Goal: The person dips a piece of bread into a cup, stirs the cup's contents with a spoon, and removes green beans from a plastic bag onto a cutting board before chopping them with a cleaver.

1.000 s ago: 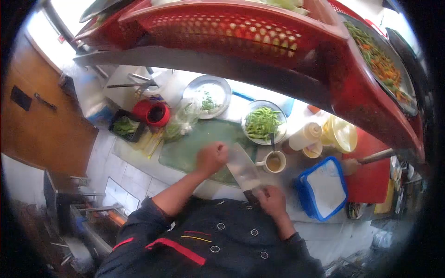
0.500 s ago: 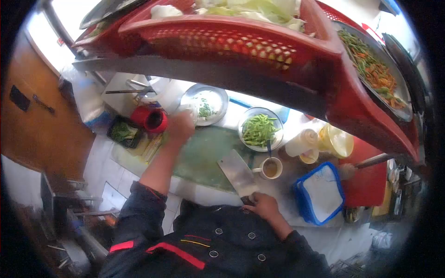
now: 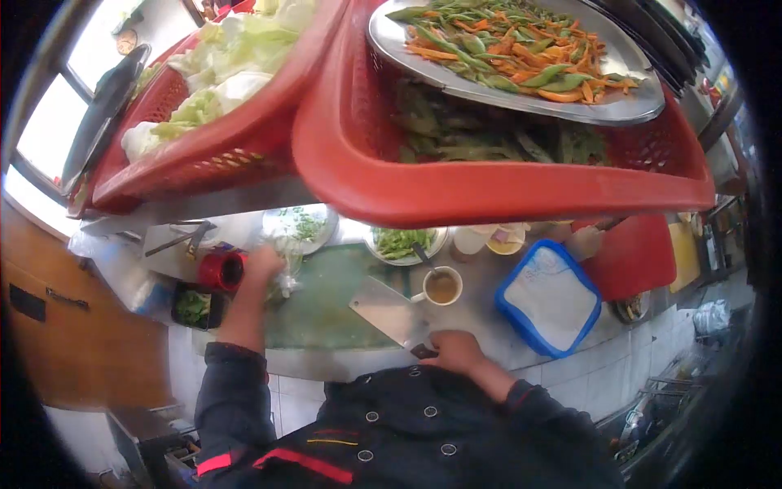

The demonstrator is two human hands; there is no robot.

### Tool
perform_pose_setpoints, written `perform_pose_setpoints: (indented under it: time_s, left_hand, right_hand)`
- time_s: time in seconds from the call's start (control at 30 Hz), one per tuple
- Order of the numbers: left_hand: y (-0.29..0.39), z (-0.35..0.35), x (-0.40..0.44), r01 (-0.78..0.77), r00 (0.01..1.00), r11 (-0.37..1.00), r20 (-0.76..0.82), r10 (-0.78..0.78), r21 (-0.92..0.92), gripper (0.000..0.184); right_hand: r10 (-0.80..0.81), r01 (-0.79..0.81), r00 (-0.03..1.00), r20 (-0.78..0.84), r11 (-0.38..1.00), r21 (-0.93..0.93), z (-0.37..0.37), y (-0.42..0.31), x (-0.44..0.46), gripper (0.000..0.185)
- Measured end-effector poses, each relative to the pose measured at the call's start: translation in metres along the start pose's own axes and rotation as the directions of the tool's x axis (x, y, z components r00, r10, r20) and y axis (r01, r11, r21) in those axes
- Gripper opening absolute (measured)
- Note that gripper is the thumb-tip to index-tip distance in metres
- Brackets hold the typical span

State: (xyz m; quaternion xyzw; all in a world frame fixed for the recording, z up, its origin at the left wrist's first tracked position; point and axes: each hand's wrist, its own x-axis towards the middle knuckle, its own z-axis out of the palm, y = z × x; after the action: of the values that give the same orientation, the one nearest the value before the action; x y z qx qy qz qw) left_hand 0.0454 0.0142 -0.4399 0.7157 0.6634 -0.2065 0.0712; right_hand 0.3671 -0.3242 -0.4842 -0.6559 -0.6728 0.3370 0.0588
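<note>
My right hand (image 3: pixel 456 351) is wrapped round the handle of a cleaver (image 3: pixel 386 311), whose broad blade lies flat over the right part of a green cutting board (image 3: pixel 322 314). At the board's far left, my left hand (image 3: pixel 264 264) is closed beside a metal plate (image 3: pixel 322 238) of chopped greens (image 3: pixel 303 223). A pale, partly see-through bundle (image 3: pixel 287 282) shows at its fingers, too blurred to name. Right of the blade stands a white cup (image 3: pixel 442 286) of brown liquid, near a bowl of sliced green vegetables (image 3: pixel 401 242).
Red baskets (image 3: pixel 505 189) overhang the counter, one with cabbage leaves (image 3: pixel 228 69), another under a metal platter (image 3: pixel 521 96) of beans and carrots. A blue-rimmed tub (image 3: pixel 550 297) and red board (image 3: pixel 631 257) stand right; a black container (image 3: pixel 195 306) and red object (image 3: pixel 221 270) left.
My view has shifted, so the baskets and platter fill more of the top. The pale bundle now shows below my left hand. My right hand keeps hold of the cleaver.
</note>
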Motion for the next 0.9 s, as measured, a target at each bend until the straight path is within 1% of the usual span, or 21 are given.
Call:
perform_pose_setpoints:
  time_s: [0.03,0.07,0.1,0.13,0.17,0.2,0.23,0.27,0.3,0.37,0.4,0.47,0.5,0.57,0.7,0.8,0.87,0.9]
  left_hand:
    - [-0.009,0.015,0.019,-0.082,0.997,0.996,0.005,0.083,-0.041,0.037]
    - [-0.016,0.025,0.03,-0.163,0.986,0.983,0.007,0.164,-0.082,0.038]
    - [-0.018,0.027,0.033,-0.165,0.986,0.983,-0.002,0.165,-0.084,0.038]
    - [-0.019,0.027,0.035,-0.205,0.978,0.978,0.028,0.206,-0.03,0.037]
    - [-0.019,0.027,0.036,-0.246,0.968,0.969,0.059,0.244,0.022,0.035]
    - [-0.017,0.024,0.034,-0.248,0.968,0.969,0.041,0.247,0.018,0.035]
    - [-0.015,0.021,0.03,-0.207,0.977,0.978,0.052,0.205,0.028,0.035]
    - [-0.012,0.018,0.025,-0.164,0.985,0.986,0.061,0.162,0.038,0.036]
    - [-0.012,0.018,0.022,-0.164,0.986,0.986,0.04,0.163,0.033,0.036]
    - [-0.011,0.024,0.017,-0.08,0.997,0.996,0.026,0.079,0.042,0.035]
    - [-0.011,0.022,0.015,-0.084,0.996,0.996,0.013,0.083,0.043,0.035]
    - [-0.01,0.02,0.012,-0.003,0.999,1.0,0.033,0.003,-0.009,0.037]
    - [-0.007,0.015,0.007,-0.01,1.0,1.0,0.024,0.011,-0.008,0.037]
    - [-0.004,0.005,-0.005,0.069,0.996,0.99,-0.056,-0.076,-0.123,0.039]
    - [-0.008,-0.012,-0.023,0.11,0.992,0.983,-0.047,-0.118,-0.149,0.044]
    - [-0.008,-0.025,-0.04,0.102,0.988,0.982,-0.098,-0.119,-0.161,0.044]
    - [-0.006,-0.035,-0.061,0.102,0.945,0.96,-0.277,-0.175,-0.259,0.039]
    - [-0.011,-0.029,-0.057,0.104,0.944,0.959,-0.276,-0.178,-0.263,0.039]
  right_hand:
    - [0.006,-0.005,1.0,0.029,1.0,-0.015,-0.004,-0.001,0.002,0.047]
    - [0.004,-0.003,1.0,0.024,1.0,-0.019,-0.001,0.001,0.004,0.047]
    - [-0.019,0.018,0.999,-0.032,1.0,-0.008,0.005,0.003,0.004,0.049]
    - [-0.041,0.041,0.995,-0.091,0.999,-0.001,0.009,0.004,0.004,0.05]
    - [-0.043,0.043,0.994,-0.101,0.999,-0.009,0.012,0.005,0.003,0.05]
    - [-0.024,0.022,0.998,-0.052,0.999,-0.027,0.009,0.004,0.004,0.05]
    - [-0.003,0.002,1.0,-0.007,0.999,-0.048,0.006,0.003,0.005,0.05]
    - [-0.007,0.006,1.0,-0.025,0.998,-0.061,0.007,0.005,0.005,0.05]
    - [-0.02,0.018,0.999,-0.035,0.998,-0.052,0.009,0.006,0.005,0.05]
    - [-0.034,0.031,0.998,-0.058,0.998,-0.047,0.012,0.008,0.005,0.05]
    - [-0.03,0.028,0.999,-0.041,0.999,-0.045,0.012,0.007,0.005,0.05]
    - [-0.017,0.017,1.0,-0.004,0.999,-0.039,0.013,0.009,0.006,0.05]
    - [-0.013,0.012,1.0,-0.015,0.999,-0.039,0.01,0.008,0.006,0.05]
    - [-0.009,0.011,0.999,0.053,0.999,-0.047,0.006,0.005,0.005,0.051]
    - [-0.057,0.056,0.998,-0.015,0.996,-0.076,0.015,0.008,0.004,0.053]
    - [-0.059,0.056,0.997,-0.042,0.996,-0.069,0.015,0.008,0.005,0.054]
    - [-0.043,0.042,0.999,-0.014,0.997,-0.067,0.01,0.004,0.003,0.053]
    - [-0.045,0.044,0.999,-0.012,0.997,-0.071,0.008,0.003,0.002,0.053]
